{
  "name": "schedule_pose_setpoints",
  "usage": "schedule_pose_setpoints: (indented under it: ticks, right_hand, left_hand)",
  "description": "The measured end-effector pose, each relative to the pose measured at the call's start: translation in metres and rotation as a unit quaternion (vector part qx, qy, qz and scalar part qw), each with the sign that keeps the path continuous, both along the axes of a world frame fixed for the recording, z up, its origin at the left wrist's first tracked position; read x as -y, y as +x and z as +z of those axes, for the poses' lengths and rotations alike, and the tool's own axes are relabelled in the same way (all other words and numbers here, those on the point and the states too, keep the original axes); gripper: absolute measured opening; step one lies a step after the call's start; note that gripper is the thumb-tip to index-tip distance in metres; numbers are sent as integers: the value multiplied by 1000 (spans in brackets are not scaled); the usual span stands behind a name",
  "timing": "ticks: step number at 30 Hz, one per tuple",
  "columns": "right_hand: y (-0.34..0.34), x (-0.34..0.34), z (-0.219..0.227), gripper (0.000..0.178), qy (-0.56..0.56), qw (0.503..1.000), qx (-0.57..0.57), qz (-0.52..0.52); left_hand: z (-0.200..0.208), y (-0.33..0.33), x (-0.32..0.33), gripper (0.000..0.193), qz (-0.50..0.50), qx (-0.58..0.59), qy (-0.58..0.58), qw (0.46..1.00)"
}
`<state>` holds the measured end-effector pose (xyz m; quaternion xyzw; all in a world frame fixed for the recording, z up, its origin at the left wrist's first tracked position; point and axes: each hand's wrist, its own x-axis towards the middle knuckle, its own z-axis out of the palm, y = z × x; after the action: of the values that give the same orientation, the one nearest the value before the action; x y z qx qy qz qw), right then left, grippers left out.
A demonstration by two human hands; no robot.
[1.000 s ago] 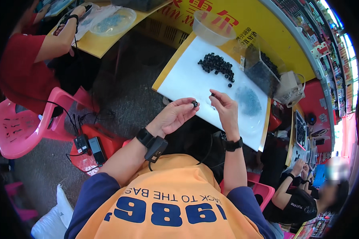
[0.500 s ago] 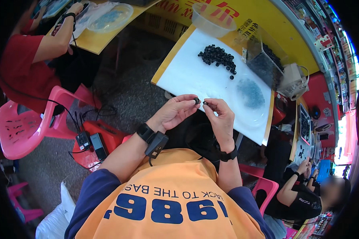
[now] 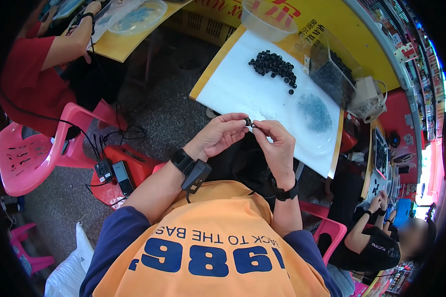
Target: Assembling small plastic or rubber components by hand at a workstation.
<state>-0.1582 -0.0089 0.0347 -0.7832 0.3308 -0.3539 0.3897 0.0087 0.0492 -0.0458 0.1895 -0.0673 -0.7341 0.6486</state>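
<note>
My left hand [image 3: 224, 134] pinches a small round black part [image 3: 248, 121] between thumb and fingertips. Facing it, my right hand [image 3: 276, 143] grips a tiny dark piece [image 3: 253, 125] whose kind is too small to make out. The two pieces are nearly or just touching, in front of my body at the table's near edge. Beyond my hands, a heap of similar black round parts [image 3: 275, 67] lies on the white tabletop [image 3: 233, 84]. To the right of the heap is a shallow clear dish [image 3: 327, 143] with many small pale-blue pieces [image 3: 314, 114].
At the table's back stand a clear basin [image 3: 267, 24] and a clear bin [image 3: 327, 74] with more black parts. A red stool [image 3: 109, 190] with chargers and cables is at my left, near a pink chair [image 3: 29, 153]. People work at tables on both sides.
My hands have come closer together, bringing the black part and the tiny dark piece near each other or into contact. The whole view has shifted slightly.
</note>
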Motion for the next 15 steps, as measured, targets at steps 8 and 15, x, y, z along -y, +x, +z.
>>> schedule_pose_setpoints:
  ticks: [8,15]
  right_hand:
    - [0,-1,-5,15,-9,1000,-13,-9]
    - [2,-1,-14,14,-31,999,0,-29]
  left_hand:
    - [1,3,1,21,5,65,2,998]
    - [4,0,0,21,18,102,2,995]
